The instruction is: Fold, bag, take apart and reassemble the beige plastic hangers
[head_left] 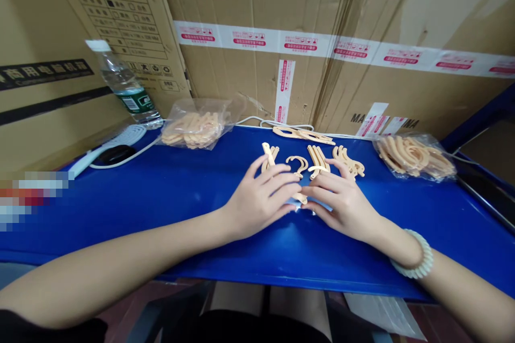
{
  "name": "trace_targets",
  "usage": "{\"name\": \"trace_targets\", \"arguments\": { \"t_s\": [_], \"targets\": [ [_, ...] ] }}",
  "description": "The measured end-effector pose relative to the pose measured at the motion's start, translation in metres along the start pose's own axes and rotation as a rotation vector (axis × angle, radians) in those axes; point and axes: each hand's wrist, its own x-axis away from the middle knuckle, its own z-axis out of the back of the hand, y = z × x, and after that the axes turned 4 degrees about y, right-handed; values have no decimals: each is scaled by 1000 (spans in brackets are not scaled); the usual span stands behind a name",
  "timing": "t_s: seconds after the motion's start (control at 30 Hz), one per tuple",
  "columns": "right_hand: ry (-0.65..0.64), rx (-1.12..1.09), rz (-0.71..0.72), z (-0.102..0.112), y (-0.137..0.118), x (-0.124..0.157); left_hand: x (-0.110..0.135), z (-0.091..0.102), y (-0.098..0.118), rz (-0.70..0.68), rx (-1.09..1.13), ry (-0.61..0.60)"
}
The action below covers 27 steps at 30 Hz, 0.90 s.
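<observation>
A beige piece [300, 198] lies on the blue table [161, 193], touched by the fingertips of the left hand [259, 198] and right hand [341, 203], both nearly flat and gripping nothing. Just beyond the piece lie loose hooks [317, 158]; far left of it, a bag [195, 128] and bottle [124, 86]

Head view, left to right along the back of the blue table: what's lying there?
Water bottle → left bag of beige plastic hooks → loose beige hooks → right bag of beige hooks.
</observation>
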Motion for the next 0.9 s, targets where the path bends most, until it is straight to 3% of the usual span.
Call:
{"name": "trace_targets", "arguments": {
  "t_s": [0.1,0.2,0.43,0.77,0.9],
  "targets": [
    [-10,9,1,-2,-6,0,0,-2,5,-6,-88,-132],
    [-17,4,-3,-4,-8,1,1,-5,5,-23,-150,-181],
    [-7,-128,-60,-10,-8,2,3,-10,5,-104,-216,-222],
    [65,-372,-134,-12,-9,-3,-2,-1,1,-66,-50,-197],
    [75,-464,-262,-7,-9,-5,-5,3,-2,-98,-109,-218]
  ]
}}
